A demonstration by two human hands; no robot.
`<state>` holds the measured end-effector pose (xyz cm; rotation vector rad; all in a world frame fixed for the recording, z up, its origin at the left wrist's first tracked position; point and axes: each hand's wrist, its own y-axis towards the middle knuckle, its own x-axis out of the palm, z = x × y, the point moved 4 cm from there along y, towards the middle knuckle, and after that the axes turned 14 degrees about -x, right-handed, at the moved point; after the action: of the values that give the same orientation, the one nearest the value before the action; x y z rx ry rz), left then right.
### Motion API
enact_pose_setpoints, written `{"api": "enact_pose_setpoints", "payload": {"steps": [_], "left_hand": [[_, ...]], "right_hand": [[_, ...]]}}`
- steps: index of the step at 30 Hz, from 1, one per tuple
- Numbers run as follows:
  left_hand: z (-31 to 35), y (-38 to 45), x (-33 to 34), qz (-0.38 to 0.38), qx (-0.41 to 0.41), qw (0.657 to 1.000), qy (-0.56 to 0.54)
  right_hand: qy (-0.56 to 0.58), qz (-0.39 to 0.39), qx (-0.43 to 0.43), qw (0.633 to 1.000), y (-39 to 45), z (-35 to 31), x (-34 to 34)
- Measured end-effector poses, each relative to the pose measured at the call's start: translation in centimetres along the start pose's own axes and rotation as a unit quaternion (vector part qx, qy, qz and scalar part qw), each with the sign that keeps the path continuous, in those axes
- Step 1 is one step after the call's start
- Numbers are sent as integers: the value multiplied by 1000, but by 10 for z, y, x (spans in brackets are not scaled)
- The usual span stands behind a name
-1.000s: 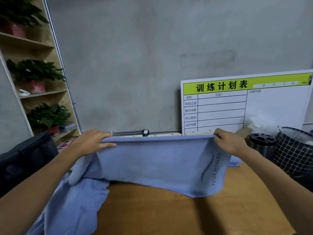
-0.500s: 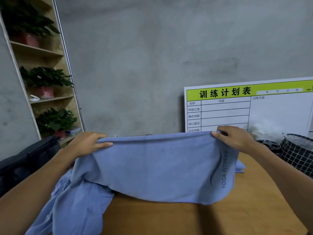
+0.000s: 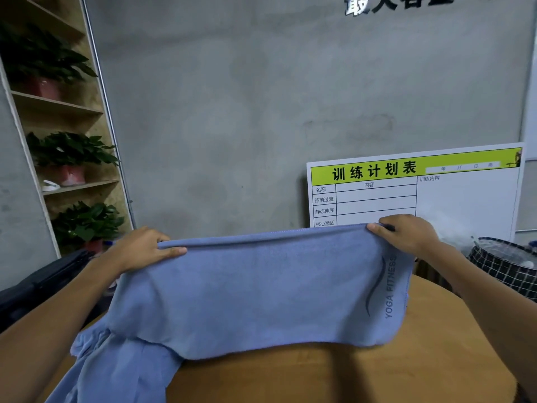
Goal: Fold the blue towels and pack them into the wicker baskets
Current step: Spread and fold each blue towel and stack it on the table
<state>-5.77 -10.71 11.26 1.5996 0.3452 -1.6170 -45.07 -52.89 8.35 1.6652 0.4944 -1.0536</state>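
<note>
The towel (image 3: 261, 292) hides most of the table (image 3: 334, 379) behind it, and its lower left end runs out of view at the bottom edge. Any basket of wicker cannot be made out; only a checked container (image 3: 505, 266) shows at the right, cut off by the edge. The left hand (image 3: 142, 248) pinches the towel's top edge with thumb over the front, and the right hand (image 3: 406, 234) grips the other top corner, stretching the towel in the air above the wooden table. A whiteboard (image 3: 436, 193) leans on the grey wall; potted plants (image 3: 69, 152) fill shelves at left.
</note>
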Motion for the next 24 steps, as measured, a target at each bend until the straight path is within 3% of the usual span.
{"api": "enact_pose_setpoints", "payload": {"steps": [11, 18, 24], "left_hand": [[22, -18, -47, 37, 10, 999, -30], [27, -34, -37, 77, 28, 996, 25], [24, -21, 30, 29, 17, 998, 53]], "right_hand": [[-26, 40, 23, 999, -21, 16, -75], [-31, 51, 41, 997, -36, 37, -78], [-43, -38, 71, 996, -32, 55, -31]]}}
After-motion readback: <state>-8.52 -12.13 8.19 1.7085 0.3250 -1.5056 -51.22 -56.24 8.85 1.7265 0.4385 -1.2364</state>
